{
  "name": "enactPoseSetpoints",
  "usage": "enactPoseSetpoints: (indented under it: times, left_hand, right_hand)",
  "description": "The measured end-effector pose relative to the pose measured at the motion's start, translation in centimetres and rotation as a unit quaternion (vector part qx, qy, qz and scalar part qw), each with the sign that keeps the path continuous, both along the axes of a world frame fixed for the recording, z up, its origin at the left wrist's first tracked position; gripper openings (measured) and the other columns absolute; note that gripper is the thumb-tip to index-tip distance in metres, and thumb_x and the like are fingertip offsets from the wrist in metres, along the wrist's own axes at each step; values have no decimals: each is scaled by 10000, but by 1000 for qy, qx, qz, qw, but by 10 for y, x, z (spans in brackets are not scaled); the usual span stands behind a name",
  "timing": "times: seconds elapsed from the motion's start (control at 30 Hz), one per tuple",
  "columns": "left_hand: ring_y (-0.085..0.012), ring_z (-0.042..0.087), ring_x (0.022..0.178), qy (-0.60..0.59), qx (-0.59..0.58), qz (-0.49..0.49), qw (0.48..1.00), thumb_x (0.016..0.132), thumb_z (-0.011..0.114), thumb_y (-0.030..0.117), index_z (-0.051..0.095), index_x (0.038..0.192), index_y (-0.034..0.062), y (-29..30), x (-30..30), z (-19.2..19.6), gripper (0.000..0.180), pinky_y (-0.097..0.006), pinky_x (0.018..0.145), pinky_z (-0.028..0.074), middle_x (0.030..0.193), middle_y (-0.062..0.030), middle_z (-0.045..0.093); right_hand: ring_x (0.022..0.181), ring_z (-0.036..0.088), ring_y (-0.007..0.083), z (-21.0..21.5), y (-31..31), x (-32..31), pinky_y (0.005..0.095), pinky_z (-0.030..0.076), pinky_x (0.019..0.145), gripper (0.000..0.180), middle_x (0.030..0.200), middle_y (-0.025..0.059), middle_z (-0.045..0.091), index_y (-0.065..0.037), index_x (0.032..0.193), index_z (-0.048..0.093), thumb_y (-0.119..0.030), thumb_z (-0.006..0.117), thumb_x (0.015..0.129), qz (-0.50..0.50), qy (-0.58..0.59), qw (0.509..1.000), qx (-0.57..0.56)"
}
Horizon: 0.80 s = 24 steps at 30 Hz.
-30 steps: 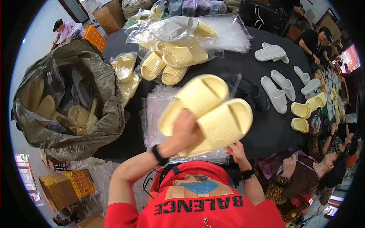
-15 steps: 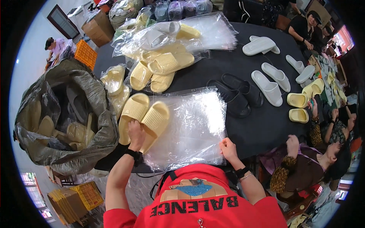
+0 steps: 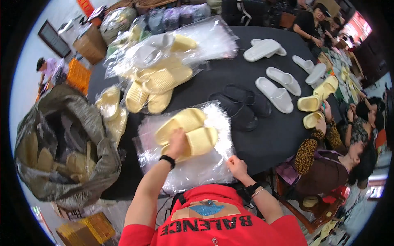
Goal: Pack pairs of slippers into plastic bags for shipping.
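My left hand (image 3: 177, 142) grips a pair of pale yellow slide slippers (image 3: 202, 141) by their inner sides, toes pointing to the right. The pair is over a stack of clear plastic bags (image 3: 197, 174) on the dark table in front of me. At the lower right edge of that stack, my right hand (image 3: 237, 167) is closed, thumb and fingers pinched on the edge of a plastic bag (image 3: 223, 164). Just beyond lie black slippers (image 3: 242, 106), side by side.
Bagged yellow slippers (image 3: 162, 80) are heaped at the far left of the table (image 3: 213, 76). A large dark sack (image 3: 104, 164) of slippers stands at left. White slippers (image 3: 275, 94) lie at right, near a co-worker's hands (image 3: 322, 123) and small yellow slippers (image 3: 308, 103).
My left hand has carried the yellow slippers rightward over the bag stack, turning their toes to the right. My right hand stays at the bag edge. The view has shifted a little.
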State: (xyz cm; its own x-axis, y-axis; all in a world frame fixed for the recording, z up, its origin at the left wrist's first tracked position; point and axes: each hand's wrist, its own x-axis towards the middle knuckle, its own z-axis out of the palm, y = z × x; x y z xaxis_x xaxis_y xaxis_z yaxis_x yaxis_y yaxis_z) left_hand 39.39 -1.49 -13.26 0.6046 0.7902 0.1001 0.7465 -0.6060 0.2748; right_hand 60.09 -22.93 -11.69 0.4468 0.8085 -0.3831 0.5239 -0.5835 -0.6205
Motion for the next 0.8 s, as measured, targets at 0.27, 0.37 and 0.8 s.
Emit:
enactPoseSetpoints:
  times: [0.27,0.37,0.8]
  left_hand:
    - [-343,567,719,48,-3,-21,999,729,514,46,505,861,29,59,-20,92,133,-423,601,472,857,-133,529]
    - [-320,584,669,84,-52,-175,980,738,517,62,492,858,33,36,11,139,126,-400,561,485,875,-126,523]
    - [-324,553,883,-226,-108,-237,939,746,555,7,531,1069,67,-21,116,170,330,-377,731,466,1060,-144,530]
  right_hand:
    - [886,581,307,11,1,9,390,461,747,487,982,121,586,-135,1131,470,-416,595,754,2,35,999,13]
    - [1056,477,283,57,20,15,343,428,846,751,1303,152,333,-90,1335,260,-363,644,750,13,115,982,152]
    - [1071,468,206,59,29,97,309,418,864,675,1215,99,438,-63,1316,225,-17,585,748,-238,292,847,375]
